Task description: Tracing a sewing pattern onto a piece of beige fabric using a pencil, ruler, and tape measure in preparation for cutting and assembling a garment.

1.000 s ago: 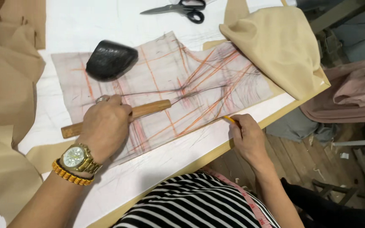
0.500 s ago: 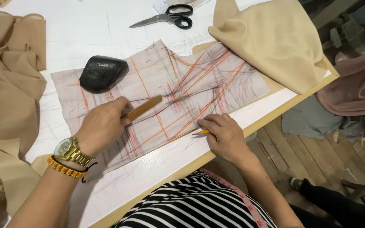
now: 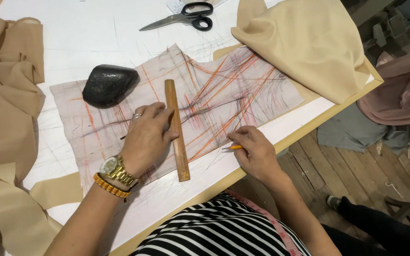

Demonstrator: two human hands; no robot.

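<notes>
Here the orange pencil (image 3: 236, 147) is mostly hidden: only a short stub and its dark tip stick out from the right hand (image 3: 257, 152), whose fingers (image 3: 241, 137) are curled tight around it, the tip just touching the marked pattern piece (image 3: 200, 102). The left hand (image 3: 147, 137) lies flat with fingers (image 3: 160, 114) spread slightly apart, their tips pressing on the left edge of the wooden ruler (image 3: 177, 130), a narrow, smooth brown strip that runs from above the fingertips down past the wrist to the bare white table (image 3: 86, 33). The palm covers part of the pattern piece, so the lines beneath it cannot be made out. The pattern piece is thin, pale and translucent, scribbled over with orange and grey strokes. Beyond the left fingers sits a black, rough, rounded stone weight (image 3: 109, 85) on its corner. Far past the right fingers, black-handled scissors (image 3: 183, 18) lie near folded beige fabric (image 3: 304, 47), which drapes over the pattern's far end. A gold watch (image 3: 114, 169) and beaded bracelet (image 3: 110, 187) circle the left wrist.
</notes>
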